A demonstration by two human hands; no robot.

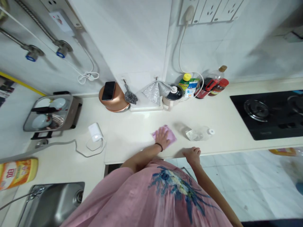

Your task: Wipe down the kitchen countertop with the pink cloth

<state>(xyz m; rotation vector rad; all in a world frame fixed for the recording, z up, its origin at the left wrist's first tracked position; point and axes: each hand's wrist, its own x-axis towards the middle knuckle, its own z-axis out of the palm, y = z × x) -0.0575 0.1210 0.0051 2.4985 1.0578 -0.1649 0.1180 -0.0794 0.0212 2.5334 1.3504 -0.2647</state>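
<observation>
A purple cloth (171,136) lies on the cream countertop (132,132), partly covered by my left hand (162,136). That hand presses flat on it with fingers spread, and a dark bracelet circles the wrist. My right hand (193,154) rests at the front edge of the counter, holding no object that I can see; its thumb is apart from the loosely bent fingers. Just beyond it, a clear plastic bottle (200,134) with a white cap lies on its side, some clear liquid inside.
Along the wall stand a copper-coloured pot (118,102) with a phone on it, a small lidded pot (172,97) and several condiment bottles (210,86). A gas stove (272,126) is at right. Left are a dish-filled pan (68,116), a white charger (95,130) and a sink (54,205).
</observation>
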